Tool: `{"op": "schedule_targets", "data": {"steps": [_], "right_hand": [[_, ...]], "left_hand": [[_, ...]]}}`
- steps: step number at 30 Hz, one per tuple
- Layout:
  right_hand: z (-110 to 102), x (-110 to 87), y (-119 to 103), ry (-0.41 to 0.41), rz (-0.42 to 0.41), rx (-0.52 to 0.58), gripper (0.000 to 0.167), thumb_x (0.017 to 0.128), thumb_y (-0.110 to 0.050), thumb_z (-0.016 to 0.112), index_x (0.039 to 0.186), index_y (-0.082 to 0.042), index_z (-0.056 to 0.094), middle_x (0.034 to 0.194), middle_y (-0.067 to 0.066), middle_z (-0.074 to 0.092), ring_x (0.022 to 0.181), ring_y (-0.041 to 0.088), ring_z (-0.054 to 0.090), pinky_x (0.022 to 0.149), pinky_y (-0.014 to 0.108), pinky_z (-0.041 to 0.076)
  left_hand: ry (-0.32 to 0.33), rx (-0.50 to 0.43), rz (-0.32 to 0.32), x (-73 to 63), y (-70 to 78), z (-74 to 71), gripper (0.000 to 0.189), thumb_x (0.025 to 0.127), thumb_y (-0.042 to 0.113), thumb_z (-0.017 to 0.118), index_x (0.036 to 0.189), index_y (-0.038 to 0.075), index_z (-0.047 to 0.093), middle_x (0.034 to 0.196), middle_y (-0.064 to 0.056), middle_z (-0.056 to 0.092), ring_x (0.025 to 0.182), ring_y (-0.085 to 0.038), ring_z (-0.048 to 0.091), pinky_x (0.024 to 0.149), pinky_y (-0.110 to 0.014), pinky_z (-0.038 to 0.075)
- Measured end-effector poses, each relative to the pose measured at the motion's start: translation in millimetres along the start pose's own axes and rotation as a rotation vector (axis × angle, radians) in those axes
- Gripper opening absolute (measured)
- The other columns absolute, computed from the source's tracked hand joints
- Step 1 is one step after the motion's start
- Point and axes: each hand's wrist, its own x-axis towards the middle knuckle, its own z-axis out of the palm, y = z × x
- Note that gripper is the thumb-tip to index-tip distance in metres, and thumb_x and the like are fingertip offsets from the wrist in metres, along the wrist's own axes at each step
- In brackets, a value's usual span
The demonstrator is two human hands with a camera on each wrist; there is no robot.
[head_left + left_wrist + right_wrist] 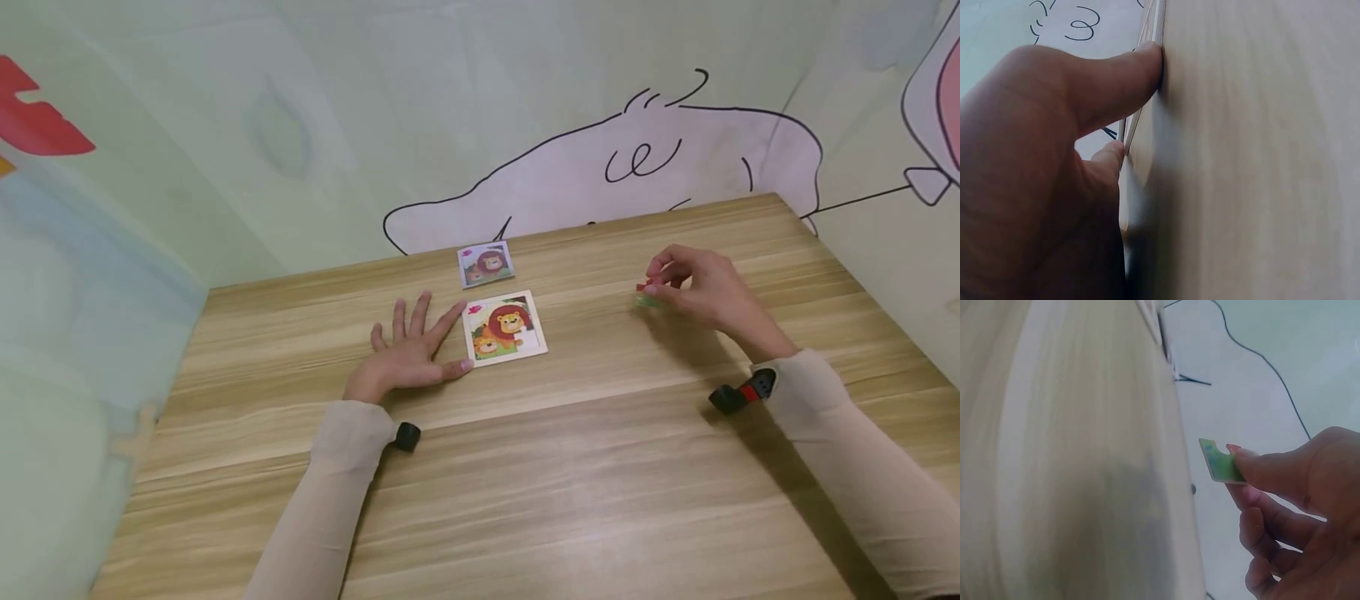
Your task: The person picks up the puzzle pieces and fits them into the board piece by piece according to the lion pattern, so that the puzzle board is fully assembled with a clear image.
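Note:
A small square lion jigsaw puzzle [531, 343] lies on the table, with a white gap at the lower right of its picture. My left hand [405, 354] rests beside it, fingers spread; thumb and index fingertip touch its left edge. The left wrist view shows that thumb [1129, 75] against the puzzle's thin side. Off to the right, above the tabletop, my right hand [701, 287] pinches a puzzle piece [1219, 464] between thumb and fingers. The piece is green with a bit of red and a rounded notch.
Behind the puzzle, near the table's back edge, lies a picture card [487, 265] with the same lion scene. The wooden table [570, 467] meets a wall covering [465, 108] printed with cartoon drawings.

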Motion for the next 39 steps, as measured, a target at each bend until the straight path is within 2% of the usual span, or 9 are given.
{"op": "schedule_targets", "data": {"steps": [5, 17, 26, 30, 39], "right_hand": [[7, 3.7, -12, -0.001, -0.012, 0.054, 0.017, 0.098, -0.02, 0.081, 0.107, -0.009, 0.071, 0.106, 0.016, 0.083, 0.077, -0.003, 0.061, 0.068, 0.023, 0.041], [25, 17.1, -37, -0.045, -0.046, 0.103, 0.017, 0.094, -0.017, 0.084, 0.102, -0.008, 0.072, 0.097, 0.014, 0.082, 0.078, 0.008, 0.064, 0.07, 0.026, 0.042], [49, 24.7, -56, -0.13, -0.054, 0.132, 0.015, 0.093, -0.015, 0.085, 0.099, -0.009, 0.072, 0.098, 0.013, 0.082, 0.087, 0.023, 0.068, 0.072, 0.029, 0.046], [62, 28.8, -61, -0.164, -0.063, 0.139, 0.014, 0.093, -0.013, 0.085, 0.098, -0.01, 0.072, 0.098, 0.013, 0.082, 0.09, 0.024, 0.069, 0.074, 0.031, 0.047], [79, 32.6, -74, -0.221, -0.055, 0.169, 0.014, 0.094, -0.012, 0.084, 0.1, -0.009, 0.072, 0.1, 0.013, 0.08, 0.089, 0.024, 0.067, 0.07, 0.03, 0.048]], "left_hand": [[-0.004, -0.006, 0.0, -0.7, 2.1, -0.5, 0.098, 0.097, 0.07, 0.06, 0.171, 0.048, -0.001, 0.178, -0.006, -0.034, 0.16, -0.045, -0.039, 0.12, -0.084, -0.016], [0.001, -0.013, 0.004, -4.3, 4.1, -1.4, 0.097, 0.097, 0.069, 0.06, 0.171, 0.048, 0.0, 0.178, -0.007, -0.032, 0.161, -0.046, -0.037, 0.121, -0.084, -0.016], [0.003, -0.004, -0.004, -1.2, 3.3, -0.5, 0.097, 0.097, 0.068, 0.06, 0.171, 0.048, 0.0, 0.178, -0.006, -0.033, 0.16, -0.045, -0.038, 0.121, -0.083, -0.016], [0.001, -0.002, -0.007, -1.0, 4.1, -0.2, 0.097, 0.097, 0.069, 0.06, 0.171, 0.049, 0.0, 0.178, -0.005, -0.033, 0.161, -0.045, -0.038, 0.121, -0.084, -0.015], [0.004, 0.017, 0.0, -0.5, 2.4, 0.2, 0.098, 0.097, 0.07, 0.059, 0.171, 0.049, -0.002, 0.178, -0.006, -0.033, 0.161, -0.046, -0.037, 0.121, -0.085, -0.014]]}}
